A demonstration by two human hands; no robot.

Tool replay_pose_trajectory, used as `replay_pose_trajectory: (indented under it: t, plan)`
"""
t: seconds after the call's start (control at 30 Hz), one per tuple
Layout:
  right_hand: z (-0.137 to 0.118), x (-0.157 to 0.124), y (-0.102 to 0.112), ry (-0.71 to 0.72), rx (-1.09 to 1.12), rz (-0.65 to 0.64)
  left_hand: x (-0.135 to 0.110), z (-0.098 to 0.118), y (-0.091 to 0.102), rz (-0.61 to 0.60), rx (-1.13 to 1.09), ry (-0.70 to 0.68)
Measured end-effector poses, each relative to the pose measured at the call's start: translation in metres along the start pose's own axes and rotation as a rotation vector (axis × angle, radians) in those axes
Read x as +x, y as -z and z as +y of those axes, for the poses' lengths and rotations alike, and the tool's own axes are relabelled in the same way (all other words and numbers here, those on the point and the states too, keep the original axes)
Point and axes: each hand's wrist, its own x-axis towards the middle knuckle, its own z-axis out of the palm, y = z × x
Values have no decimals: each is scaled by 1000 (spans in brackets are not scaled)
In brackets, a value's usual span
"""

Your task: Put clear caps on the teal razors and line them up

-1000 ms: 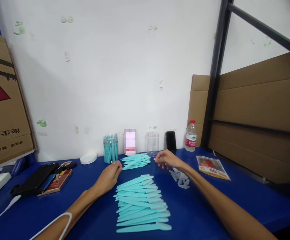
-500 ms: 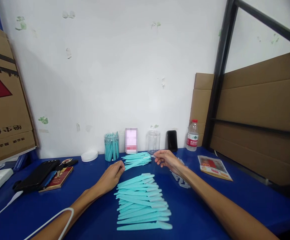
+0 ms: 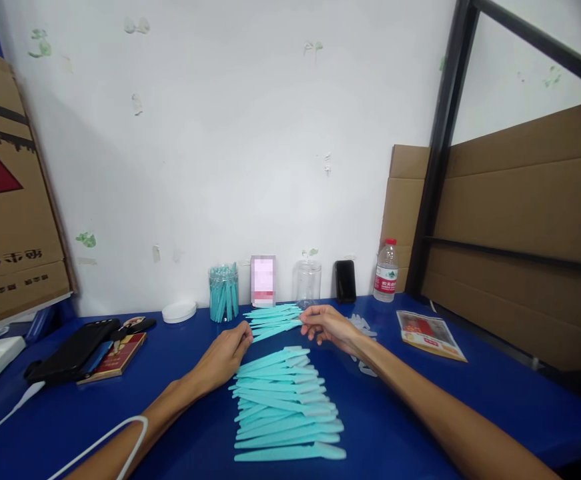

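My left hand (image 3: 227, 353) is closed in a pinch at the thin handle end of a turquoise eyebrow razor (image 3: 277, 330). At that razor's other end, the fingertips of my right hand (image 3: 329, 327) are pinched together, covering its tip. Just behind lies a small pile of similar razors (image 3: 273, 312). Nearer to me, a longer row of turquoise razors (image 3: 285, 400) is spread out with the wide ends to the right. Small clear plastic pieces, which look like blade covers (image 3: 363, 325), lie beyond my right wrist, partly hidden by the forearm.
Against the wall stand a jar full of razors (image 3: 224, 293), an upright phone (image 3: 263, 280), a clear jar (image 3: 309, 283), a black phone (image 3: 345, 281) and a water bottle (image 3: 385, 272). A white lid (image 3: 179, 311) and black pouch (image 3: 75, 350) lie left, a packet (image 3: 430, 335) right.
My right hand has shifted slightly left and down, to the wide end of the razor by my left hand. The razor's end now sits at my right fingertips. My left hand has barely moved.
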Motion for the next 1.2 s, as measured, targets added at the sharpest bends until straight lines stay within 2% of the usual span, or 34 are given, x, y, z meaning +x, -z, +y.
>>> replay_pose_trajectory:
  t: [0.27, 0.6, 0.77, 0.97, 1.2]
  plan:
    - [-6, -4, -1, 46, -38, -49, -5, 22, 1, 40, -86, 12]
    - [-26, -11, 11, 25, -270, -156, 2, 13, 3, 17, -343, 92]
    - [-27, -14, 6, -22, -345, -296, 4, 15, 6, -11, -425, 107]
    - [-26, -17, 5, -92, -374, -460, 3, 14, 9, -3, -378, 106]
    - [-32, -22, -1, -129, -417, -459, 2, 5, 9, 94, -164, 101]
